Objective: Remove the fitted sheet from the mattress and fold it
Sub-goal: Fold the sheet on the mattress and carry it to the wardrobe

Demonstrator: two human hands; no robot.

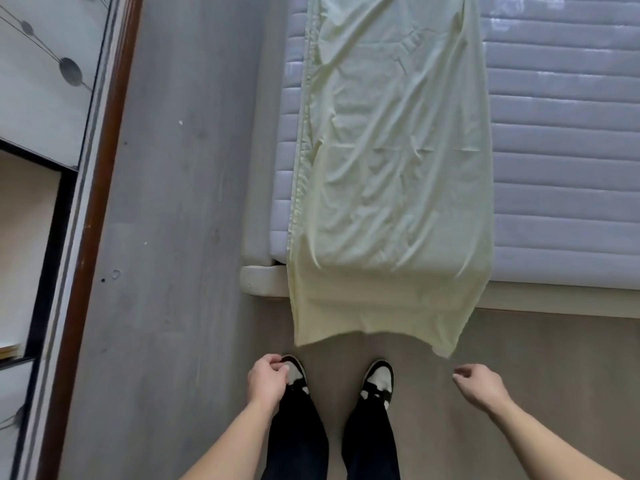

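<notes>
Nearby, wardrobe [52, 168] flanks mattress [561, 150].

One fitted sheet [391, 174], pale green, lying along left side of one mattress [561, 168], end hanging over foot edge. Two hands: left hand [268, 377], right hand [479, 382]. Two shoes [379, 377]. One cabinet [45, 98] at left.
</notes>
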